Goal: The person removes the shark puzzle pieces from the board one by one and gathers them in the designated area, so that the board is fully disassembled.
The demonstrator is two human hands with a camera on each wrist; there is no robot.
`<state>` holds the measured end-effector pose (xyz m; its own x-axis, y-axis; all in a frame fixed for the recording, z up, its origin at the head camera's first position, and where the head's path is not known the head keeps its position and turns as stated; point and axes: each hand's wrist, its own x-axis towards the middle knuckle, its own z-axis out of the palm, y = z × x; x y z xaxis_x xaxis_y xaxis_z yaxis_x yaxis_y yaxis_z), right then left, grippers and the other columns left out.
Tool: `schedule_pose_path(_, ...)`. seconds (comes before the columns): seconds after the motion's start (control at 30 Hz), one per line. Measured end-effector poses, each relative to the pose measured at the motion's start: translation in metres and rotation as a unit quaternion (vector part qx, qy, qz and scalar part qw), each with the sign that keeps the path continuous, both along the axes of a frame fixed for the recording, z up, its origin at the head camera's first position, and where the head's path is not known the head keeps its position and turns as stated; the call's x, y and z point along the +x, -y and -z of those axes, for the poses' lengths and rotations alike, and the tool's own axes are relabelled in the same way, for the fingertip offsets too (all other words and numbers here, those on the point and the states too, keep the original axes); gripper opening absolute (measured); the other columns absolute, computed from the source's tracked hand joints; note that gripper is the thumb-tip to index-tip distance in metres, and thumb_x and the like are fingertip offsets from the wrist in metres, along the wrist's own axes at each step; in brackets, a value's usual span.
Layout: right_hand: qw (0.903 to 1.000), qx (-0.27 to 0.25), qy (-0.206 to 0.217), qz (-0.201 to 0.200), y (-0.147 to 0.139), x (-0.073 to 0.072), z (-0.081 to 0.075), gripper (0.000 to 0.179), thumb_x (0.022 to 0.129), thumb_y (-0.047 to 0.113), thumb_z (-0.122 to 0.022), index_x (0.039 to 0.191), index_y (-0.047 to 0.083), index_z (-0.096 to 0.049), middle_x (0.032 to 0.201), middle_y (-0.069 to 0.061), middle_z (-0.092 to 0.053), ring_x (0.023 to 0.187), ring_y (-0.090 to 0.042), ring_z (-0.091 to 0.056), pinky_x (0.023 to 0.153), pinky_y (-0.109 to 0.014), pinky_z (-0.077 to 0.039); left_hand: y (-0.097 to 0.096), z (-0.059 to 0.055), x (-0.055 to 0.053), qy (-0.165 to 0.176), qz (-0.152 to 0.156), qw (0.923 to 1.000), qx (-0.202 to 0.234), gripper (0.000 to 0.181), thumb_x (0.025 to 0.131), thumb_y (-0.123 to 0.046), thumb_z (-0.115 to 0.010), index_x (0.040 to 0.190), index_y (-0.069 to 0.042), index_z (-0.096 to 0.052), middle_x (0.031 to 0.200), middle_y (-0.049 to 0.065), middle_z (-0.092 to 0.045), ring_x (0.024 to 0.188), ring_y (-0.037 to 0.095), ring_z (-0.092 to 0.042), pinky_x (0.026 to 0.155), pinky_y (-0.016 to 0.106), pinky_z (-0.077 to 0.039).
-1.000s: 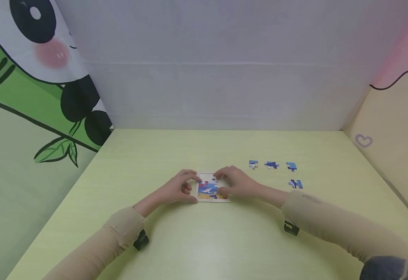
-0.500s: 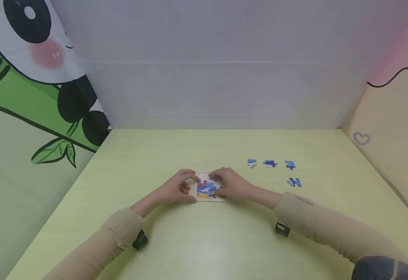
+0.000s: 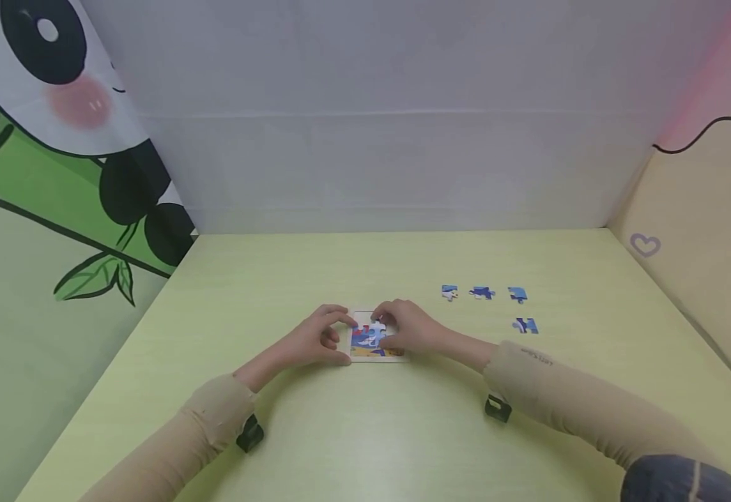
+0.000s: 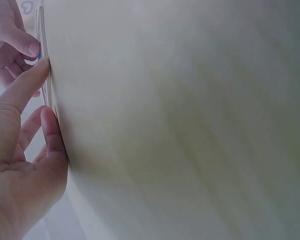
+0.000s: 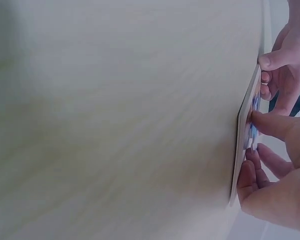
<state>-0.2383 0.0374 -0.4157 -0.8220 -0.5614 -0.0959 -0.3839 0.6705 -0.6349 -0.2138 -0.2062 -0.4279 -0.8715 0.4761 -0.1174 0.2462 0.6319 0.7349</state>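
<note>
A small jigsaw puzzle tray (image 3: 371, 360) with a pale border lies on the table, partly filled with a blue, red and yellow picture. My left hand (image 3: 317, 337) holds its left side, index finger at the upper edge and thumb at the lower left corner. Over the tray, my right hand (image 3: 417, 328) pinches a light blue puzzle piece (image 3: 379, 330) between thumb and index finger. The right wrist view shows that thumb and forefinger (image 5: 270, 156) close over the tray's picture. The tray's right part is hidden beneath the right hand.
Several loose puzzle pieces lie to the right: a blue-and-white piece (image 3: 449, 292), a dark blue piece (image 3: 482, 293), a light blue piece (image 3: 518, 294) and a striped blue piece (image 3: 525, 325). Behind the pale table (image 3: 277, 272) stands a grey wall (image 3: 365, 167).
My right hand has shifted slightly left over the tray, and the light blue piece now shows tilted between its fingers. My left hand keeps its place at the tray's left side.
</note>
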Motion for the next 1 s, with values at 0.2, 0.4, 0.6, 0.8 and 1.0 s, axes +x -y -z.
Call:
schedule_pose_path(0.2,1.0000,-0.004,0.001,0.007,0.004,0.000,-0.002,0.041,0.084,0.013,-0.077,0.123,0.008,-0.065,0.117,-0.007,-0.068,0.110,-0.020,-0.061,0.101,-0.038,-0.050,0.001,0.000,0.001,-0.001,-0.001,1.0000,0.005,0.058,0.076,-0.020,-0.086,0.128,-0.012,-0.061,0.153,0.014,-0.035,0.090,0.016,-0.057,0.080,0.022,-0.054)
schedule_pose_path(0.4,1.0000,0.006,-0.001,-0.007,0.003,-0.002,-0.001,0.040,0.085,0.010,-0.075,0.124,0.006,-0.066,0.114,-0.006,-0.069,0.106,-0.018,-0.061,0.098,-0.036,-0.051,0.001,0.001,0.001,0.003,0.003,0.9998,0.017,0.058,0.076,-0.021,-0.086,0.128,-0.012,-0.061,0.152,0.015,-0.036,0.094,0.017,-0.056,0.080,0.022,-0.054)
schedule_pose_path(0.6,0.9996,0.016,0.017,-0.019,0.000,-0.010,0.002,0.043,0.084,0.011,-0.076,0.126,0.009,-0.067,0.115,-0.005,-0.068,0.103,-0.015,-0.059,0.097,-0.036,-0.050,0.001,0.001,0.002,0.004,0.002,0.9999,0.015,0.059,0.076,-0.021,-0.086,0.129,-0.011,-0.060,0.153,0.014,-0.035,0.094,0.017,-0.057,0.082,0.025,-0.055)
schedule_pose_path(0.8,0.9995,0.010,0.022,-0.023,-0.001,-0.013,0.004,0.044,0.083,0.011,-0.076,0.126,0.010,-0.067,0.114,-0.004,-0.067,0.100,-0.014,-0.056,0.093,-0.033,-0.049,0.000,-0.001,0.002,0.007,0.003,0.9999,0.015,0.060,0.077,-0.022,-0.086,0.130,-0.012,-0.060,0.153,0.014,-0.035,0.093,0.017,-0.057,0.082,0.026,-0.055)
schedule_pose_path(1.0,1.0000,0.002,0.009,-0.004,-0.002,-0.008,0.003,0.045,0.083,0.012,-0.078,0.127,0.009,-0.067,0.114,-0.004,-0.068,0.103,-0.015,-0.060,0.095,-0.034,-0.051,-0.001,0.000,0.002,0.005,0.001,0.9999,0.016,0.059,0.076,-0.021,-0.086,0.129,-0.011,-0.061,0.153,0.014,-0.035,0.092,0.017,-0.057,0.082,0.026,-0.055)
